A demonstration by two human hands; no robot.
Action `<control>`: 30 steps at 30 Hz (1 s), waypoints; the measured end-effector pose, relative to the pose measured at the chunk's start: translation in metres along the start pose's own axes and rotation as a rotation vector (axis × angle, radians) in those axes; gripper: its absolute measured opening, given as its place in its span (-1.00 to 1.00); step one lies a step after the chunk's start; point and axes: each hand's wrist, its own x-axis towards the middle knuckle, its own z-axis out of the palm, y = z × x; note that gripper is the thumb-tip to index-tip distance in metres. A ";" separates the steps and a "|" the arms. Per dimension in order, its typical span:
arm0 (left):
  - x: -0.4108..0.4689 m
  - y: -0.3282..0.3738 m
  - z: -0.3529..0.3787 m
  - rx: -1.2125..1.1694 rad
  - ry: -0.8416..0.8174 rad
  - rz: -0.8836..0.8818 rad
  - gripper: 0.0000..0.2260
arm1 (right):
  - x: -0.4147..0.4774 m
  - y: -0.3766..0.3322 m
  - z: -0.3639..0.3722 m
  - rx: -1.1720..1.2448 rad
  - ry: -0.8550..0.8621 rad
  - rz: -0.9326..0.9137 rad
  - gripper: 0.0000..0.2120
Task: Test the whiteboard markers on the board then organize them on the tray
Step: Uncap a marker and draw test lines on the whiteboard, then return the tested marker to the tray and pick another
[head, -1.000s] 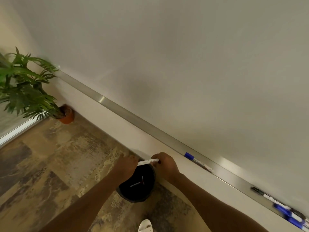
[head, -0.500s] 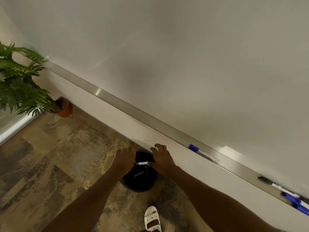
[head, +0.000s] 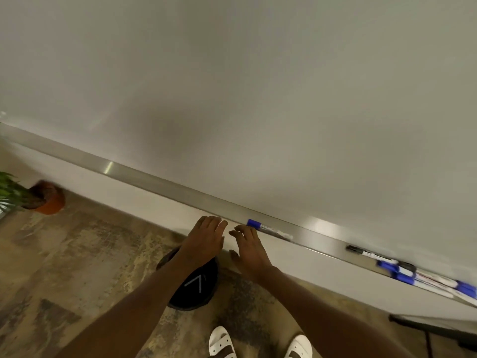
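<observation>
Left hand (head: pixel 204 239), right hand (head: pixel 250 250) — fingers loose, empty; one blue-capped marker (head: pixel 268 229) on tray (head: pixel 154 178); one black bin (head: pixel 196 288) below

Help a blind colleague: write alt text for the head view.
An empty left hand and right hand, fingers relaxed, hover below a silver metal whiteboard tray, near a blue-capped white marker lying on it and above a round black bin. More markers cluster farther right.
</observation>
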 end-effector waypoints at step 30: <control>0.133 0.290 0.032 0.065 -0.140 0.216 -0.49 | -0.158 0.235 -0.144 -0.457 0.162 0.443 -0.54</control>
